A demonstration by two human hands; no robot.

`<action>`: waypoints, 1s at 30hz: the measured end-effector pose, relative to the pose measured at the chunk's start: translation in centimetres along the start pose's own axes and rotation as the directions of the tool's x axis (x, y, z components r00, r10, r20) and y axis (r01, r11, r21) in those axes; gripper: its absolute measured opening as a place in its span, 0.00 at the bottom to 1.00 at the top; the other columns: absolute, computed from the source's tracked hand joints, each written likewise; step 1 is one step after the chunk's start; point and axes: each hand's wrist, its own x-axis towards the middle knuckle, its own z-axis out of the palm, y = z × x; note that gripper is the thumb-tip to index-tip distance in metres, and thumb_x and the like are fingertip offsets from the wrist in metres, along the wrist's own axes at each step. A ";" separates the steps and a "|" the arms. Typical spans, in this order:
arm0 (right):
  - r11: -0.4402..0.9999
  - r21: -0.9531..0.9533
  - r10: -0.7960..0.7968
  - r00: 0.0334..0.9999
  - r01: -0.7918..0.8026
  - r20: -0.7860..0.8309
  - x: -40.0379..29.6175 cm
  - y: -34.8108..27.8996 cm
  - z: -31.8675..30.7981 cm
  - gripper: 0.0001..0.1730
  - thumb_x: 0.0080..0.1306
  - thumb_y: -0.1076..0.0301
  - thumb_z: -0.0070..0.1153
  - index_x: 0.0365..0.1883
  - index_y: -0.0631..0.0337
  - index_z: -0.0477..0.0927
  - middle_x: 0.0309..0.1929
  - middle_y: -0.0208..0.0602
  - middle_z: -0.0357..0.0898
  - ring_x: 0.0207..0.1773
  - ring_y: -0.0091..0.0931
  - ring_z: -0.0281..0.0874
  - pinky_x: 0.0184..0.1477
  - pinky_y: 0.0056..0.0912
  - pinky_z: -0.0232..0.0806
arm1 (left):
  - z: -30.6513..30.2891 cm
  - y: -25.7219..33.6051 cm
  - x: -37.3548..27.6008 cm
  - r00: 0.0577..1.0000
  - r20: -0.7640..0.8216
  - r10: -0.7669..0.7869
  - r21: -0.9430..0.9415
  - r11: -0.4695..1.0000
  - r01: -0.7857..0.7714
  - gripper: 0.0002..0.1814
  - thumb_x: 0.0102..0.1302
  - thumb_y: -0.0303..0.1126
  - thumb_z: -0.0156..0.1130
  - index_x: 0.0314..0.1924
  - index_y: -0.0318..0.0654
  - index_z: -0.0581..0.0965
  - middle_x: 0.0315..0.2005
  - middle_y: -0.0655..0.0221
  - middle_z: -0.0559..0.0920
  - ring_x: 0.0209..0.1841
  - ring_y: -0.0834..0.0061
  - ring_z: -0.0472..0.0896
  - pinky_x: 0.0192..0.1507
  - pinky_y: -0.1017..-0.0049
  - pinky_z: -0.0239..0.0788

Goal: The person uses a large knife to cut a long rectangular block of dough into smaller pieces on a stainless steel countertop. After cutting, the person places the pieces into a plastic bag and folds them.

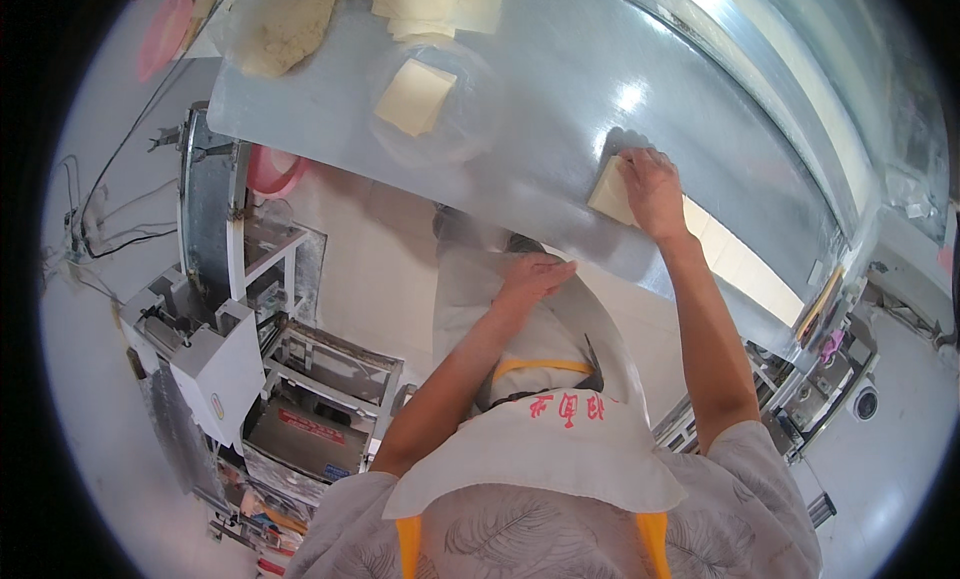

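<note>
My right hand (651, 189) rests on the near end of a long row of pale stacked dough sheets (739, 260) lying along the front edge of a steel worktable (547, 136). Its fingers curl over the end of the row; whether they grip a piece is hidden. My left hand (534, 277) hovers in front of my apron, below the table edge, with nothing seen in it. Farther left on the table, a small stack of square dough sheets (416, 97) lies on a round, clear plastic sheet (469, 129).
A large dough lump (281, 28) under plastic and loose dough sheets (442, 1) lie at the table's far side. A metal-framed glass panel (780, 69) borders the right. Floury machinery (217, 369) stands left, near a pink basin (275, 170). Cables hang by the left wall.
</note>
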 end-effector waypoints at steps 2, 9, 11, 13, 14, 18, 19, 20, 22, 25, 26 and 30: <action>0.999 -0.030 -0.037 0.999 0.037 0.004 -1.2 -0.4 1.0 0.10 0.75 0.67 0.60 0.49 0.60 0.86 0.46 0.45 0.87 0.50 0.47 0.83 0.55 0.53 0.70 | 2.0 -0.4 0.7 0.999 0.047 0.007 -0.129 0.992 -0.001 0.26 0.74 0.46 0.73 0.62 0.37 0.79 0.54 0.72 0.83 0.60 0.78 0.79 0.64 0.72 0.70; 0.980 0.067 0.184 0.980 -0.189 0.079 -7.0 -6.4 3.4 0.10 0.75 0.65 0.62 0.48 0.60 0.82 0.44 0.44 0.88 0.48 0.46 0.85 0.57 0.53 0.69 | 3.8 -2.7 2.0 0.974 -0.079 0.213 -0.409 0.884 -0.227 0.27 0.74 0.34 0.73 0.68 0.34 0.74 0.58 0.69 0.84 0.61 0.78 0.80 0.67 0.71 0.72; 0.937 0.159 0.287 0.944 -0.312 0.161 -8.6 -6.9 3.6 0.10 0.75 0.64 0.63 0.49 0.60 0.82 0.43 0.44 0.87 0.49 0.46 0.84 0.58 0.52 0.70 | 3.4 -3.3 1.3 0.935 -0.207 0.288 -0.233 0.913 -0.333 0.29 0.71 0.35 0.76 0.66 0.32 0.76 0.56 0.67 0.85 0.58 0.79 0.82 0.61 0.71 0.74; 0.840 0.262 0.387 0.863 -0.475 0.324 -9.5 -7.5 3.2 0.12 0.75 0.64 0.62 0.51 0.60 0.82 0.46 0.46 0.87 0.53 0.47 0.84 0.61 0.51 0.71 | 2.6 -2.9 -0.1 0.926 -0.262 0.271 -0.030 0.957 -0.288 0.26 0.71 0.35 0.76 0.63 0.31 0.78 0.53 0.67 0.86 0.54 0.77 0.84 0.58 0.71 0.75; 0.914 0.272 0.247 0.946 -0.300 0.210 -9.7 -7.5 2.8 0.14 0.77 0.61 0.60 0.52 0.61 0.82 0.47 0.47 0.87 0.54 0.46 0.83 0.61 0.49 0.71 | 2.2 -2.6 -0.8 0.919 -0.291 0.266 0.070 0.964 -0.256 0.24 0.70 0.35 0.76 0.61 0.31 0.80 0.51 0.66 0.87 0.51 0.77 0.85 0.56 0.71 0.76; 0.805 0.574 -0.036 0.954 -0.148 0.297 -7.8 -6.7 -1.9 0.25 0.83 0.46 0.50 0.56 0.61 0.82 0.51 0.52 0.84 0.55 0.43 0.81 0.62 0.44 0.71 | 2.9 4.5 -6.6 0.968 -0.004 0.251 0.411 0.883 -0.227 0.21 0.70 0.34 0.76 0.58 0.32 0.81 0.48 0.64 0.88 0.49 0.76 0.86 0.52 0.71 0.79; 0.669 0.686 -0.078 0.892 -0.285 0.446 -7.1 -7.0 -3.6 0.29 0.85 0.42 0.47 0.56 0.61 0.82 0.51 0.52 0.84 0.54 0.42 0.80 0.62 0.43 0.71 | 3.7 7.0 -7.9 0.972 0.064 0.228 0.466 0.854 -0.231 0.22 0.71 0.34 0.75 0.59 0.32 0.81 0.49 0.65 0.88 0.49 0.76 0.86 0.52 0.71 0.80; 0.649 0.694 -0.107 0.865 -0.312 0.489 -6.8 -7.5 -5.4 0.32 0.85 0.38 0.44 0.56 0.61 0.82 0.49 0.51 0.84 0.53 0.40 0.80 0.61 0.42 0.71 | 4.7 9.2 -9.1 0.971 0.132 0.202 0.517 0.821 -0.241 0.22 0.71 0.34 0.75 0.60 0.33 0.81 0.50 0.66 0.88 0.50 0.77 0.86 0.51 0.71 0.81; 0.619 0.697 -0.174 0.802 -0.362 0.571 -6.0 -8.1 -8.8 0.39 0.84 0.31 0.37 0.54 0.62 0.82 0.46 0.49 0.84 0.51 0.37 0.80 0.59 0.40 0.72 | 6.2 12.9 -10.4 0.970 0.190 0.149 0.577 0.782 -0.234 0.21 0.71 0.34 0.75 0.59 0.32 0.82 0.49 0.65 0.88 0.49 0.77 0.86 0.49 0.71 0.82; 0.728 0.654 -0.181 0.863 -0.205 0.472 -5.6 -9.5 -13.3 0.32 0.87 0.42 0.40 0.49 0.64 0.82 0.41 0.50 0.81 0.46 0.43 0.75 0.57 0.41 0.70 | 8.7 17.4 -11.9 0.964 0.251 0.089 0.621 0.749 -0.231 0.21 0.71 0.35 0.75 0.57 0.30 0.82 0.48 0.65 0.88 0.48 0.76 0.87 0.47 0.71 0.83; 0.732 0.662 -0.163 0.902 -0.162 0.400 -5.7 -9.8 -14.3 0.32 0.87 0.42 0.40 0.47 0.64 0.80 0.42 0.50 0.82 0.45 0.43 0.78 0.55 0.42 0.72 | 9.4 18.6 -12.6 0.961 0.268 0.073 0.628 0.743 -0.232 0.21 0.72 0.35 0.74 0.57 0.29 0.82 0.47 0.64 0.88 0.47 0.76 0.87 0.47 0.71 0.83; 0.683 0.710 0.111 0.985 -0.172 0.133 -6.6 -9.2 -18.2 0.27 0.86 0.45 0.46 0.54 0.62 0.80 0.45 0.51 0.85 0.46 0.41 0.84 0.52 0.44 0.74 | 12.2 23.0 -15.8 0.956 0.247 0.161 0.571 0.773 -0.277 0.21 0.79 0.42 0.66 0.56 0.27 0.81 0.52 0.58 0.87 0.55 0.68 0.87 0.54 0.67 0.82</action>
